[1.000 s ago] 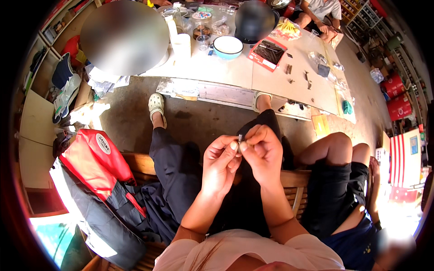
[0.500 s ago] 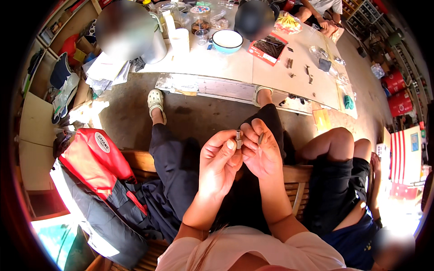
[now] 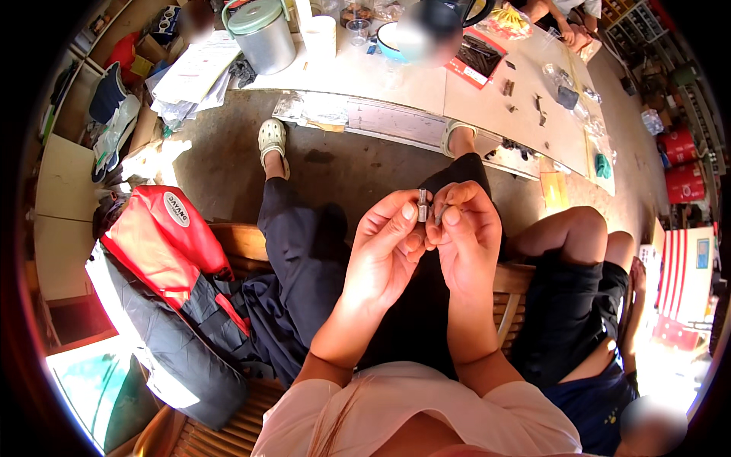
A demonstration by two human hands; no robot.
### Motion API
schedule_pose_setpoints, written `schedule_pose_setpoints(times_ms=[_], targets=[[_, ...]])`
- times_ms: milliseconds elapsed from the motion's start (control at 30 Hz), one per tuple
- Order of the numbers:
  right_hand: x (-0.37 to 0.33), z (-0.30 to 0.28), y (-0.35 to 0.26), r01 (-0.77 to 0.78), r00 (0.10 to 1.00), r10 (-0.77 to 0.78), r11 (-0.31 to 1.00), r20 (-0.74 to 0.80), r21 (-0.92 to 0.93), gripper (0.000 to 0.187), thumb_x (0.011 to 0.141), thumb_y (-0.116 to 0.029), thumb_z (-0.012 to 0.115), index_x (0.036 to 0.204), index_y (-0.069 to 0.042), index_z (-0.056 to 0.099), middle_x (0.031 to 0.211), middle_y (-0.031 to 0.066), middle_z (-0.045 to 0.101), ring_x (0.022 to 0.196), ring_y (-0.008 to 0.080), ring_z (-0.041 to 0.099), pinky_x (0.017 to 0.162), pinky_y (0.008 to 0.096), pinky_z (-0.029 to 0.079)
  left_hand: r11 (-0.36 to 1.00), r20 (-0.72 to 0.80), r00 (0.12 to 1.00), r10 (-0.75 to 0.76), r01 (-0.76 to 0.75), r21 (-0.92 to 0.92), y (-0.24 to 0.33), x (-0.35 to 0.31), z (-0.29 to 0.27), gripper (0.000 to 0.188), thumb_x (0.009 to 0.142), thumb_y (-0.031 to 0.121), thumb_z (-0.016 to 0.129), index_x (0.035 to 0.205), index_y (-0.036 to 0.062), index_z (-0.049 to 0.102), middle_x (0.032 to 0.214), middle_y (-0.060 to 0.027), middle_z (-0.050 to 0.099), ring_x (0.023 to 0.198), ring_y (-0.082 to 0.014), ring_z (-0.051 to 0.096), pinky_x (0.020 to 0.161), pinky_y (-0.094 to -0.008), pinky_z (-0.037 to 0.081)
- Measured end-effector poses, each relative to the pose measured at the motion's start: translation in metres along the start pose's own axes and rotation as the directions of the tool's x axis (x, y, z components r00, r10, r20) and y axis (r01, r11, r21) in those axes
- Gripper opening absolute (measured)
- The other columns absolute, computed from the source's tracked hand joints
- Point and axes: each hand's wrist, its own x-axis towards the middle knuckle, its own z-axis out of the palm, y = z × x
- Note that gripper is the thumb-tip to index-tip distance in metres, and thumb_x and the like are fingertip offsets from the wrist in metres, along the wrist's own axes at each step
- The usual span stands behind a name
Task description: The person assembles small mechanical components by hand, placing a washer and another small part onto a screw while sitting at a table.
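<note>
Both hands meet above my lap. In my left hand [image 3: 387, 240] a small grey metal fitting [image 3: 422, 206], stepped like a short bolt, stands upright between thumb and fingers. Close beside it, my right hand [image 3: 468, 232] pinches a small dark metal piece [image 3: 440, 215] between thumb and fingertips; the fingers cover much of it, so its exact shape is unclear. The fingertips of the two hands nearly touch.
Ahead is a pale table [image 3: 381, 84] with a red box [image 3: 478, 59] of dark metal parts, several loose metal parts [image 3: 539, 110] and a lidded metal pail [image 3: 263, 42]. A red and black jacket [image 3: 164, 251] lies at left. Another person's legs [image 3: 567, 236] are at right.
Both hands appear higher and slightly right in the picture as the view has shifted. My right fingers have curled in, with the small piece now beside the fitting.
</note>
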Motion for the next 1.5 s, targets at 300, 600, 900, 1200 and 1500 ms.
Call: schedule_pose_setpoints(times_ms=[300, 600, 900, 1200, 1500], targets=[[-0.004, 0.004, -0.005, 0.049, 0.998, -0.052, 0.988, -0.017, -0.145, 0.017, 0.079, 0.008, 0.059, 0.092, 0.001, 0.05, 0.085, 0.0064, 0.054, 0.071, 0.0093, 0.055, 0.065, 0.0214, 0.046, 1.0, -0.078, 0.997, 0.014, -0.013, 0.021, -0.002, 0.002, 0.003, 0.018, 0.087, 0.012, 0.058, 0.101, 0.0, 0.06, 0.066, -0.002, 0.056, 0.059, -0.0099, 0.051, 0.051, -0.0184, 0.038], [-0.005, 0.006, -0.005, 0.127, 0.987, -0.152, 0.933, -0.047, -0.338, 0.018, 0.075, 0.015, 0.055, 0.086, 0.002, 0.05, 0.082, 0.0039, 0.048, 0.072, 0.0068, 0.05, 0.065, 0.0189, 0.043, 0.991, -0.02, 0.995, 0.094, -0.091, 0.095, -0.006, 0.001, 0.005, 0.012, 0.086, 0.006, 0.058, 0.096, 0.0, 0.061, 0.071, -0.0018, 0.056, 0.052, -0.0058, 0.045, 0.049, -0.0187, 0.039], [-0.008, 0.005, -0.005, 0.069, 0.991, -0.101, 0.942, -0.082, -0.328, 0.017, 0.073, 0.017, 0.054, 0.08, 0.002, 0.051, 0.079, 0.0026, 0.046, 0.07, 0.0055, 0.047, 0.063, 0.0179, 0.041, 0.97, -0.021, 0.984, 0.176, -0.17, 0.175, -0.01, -0.003, 0.007, 0.011, 0.086, 0.004, 0.058, 0.096, -0.0005, 0.061, 0.076, -0.0031, 0.056, 0.048, -0.0043, 0.042, 0.045, -0.0181, 0.036], [-0.008, 0.006, -0.008, 0.016, 0.994, -0.044, 0.966, -0.101, -0.26, 0.016, 0.073, 0.016, 0.055, 0.079, 0.002, 0.05, 0.077, 0.0029, 0.047, 0.068, 0.0063, 0.05, 0.06, 0.0178, 0.041, 0.978, -0.028, 0.99, 0.14, -0.134, 0.161, -0.008, -0.002, 0.007, 0.01, 0.086, 0.003, 0.057, 0.095, -0.001, 0.061, 0.071, -0.0026, 0.055, 0.047, -0.0056, 0.044, 0.045, -0.0198, 0.04], [-0.007, 0.004, -0.007, -0.02, 0.995, -0.008, 0.957, -0.095, -0.288, 0.015, 0.073, 0.015, 0.056, 0.078, 0.002, 0.051, 0.077, 0.0024, 0.047, 0.066, 0.0054, 0.049, 0.058, 0.0173, 0.041, 0.984, -0.006, 0.99, 0.141, -0.139, 0.114, -0.012, -0.003, -0.002, 0.012, 0.087, 0.005, 0.056, 0.097, -0.0003, 0.06, 0.069, -0.0032, 0.056, 0.047, -0.0059, 0.042, 0.049, -0.0227, 0.043]])
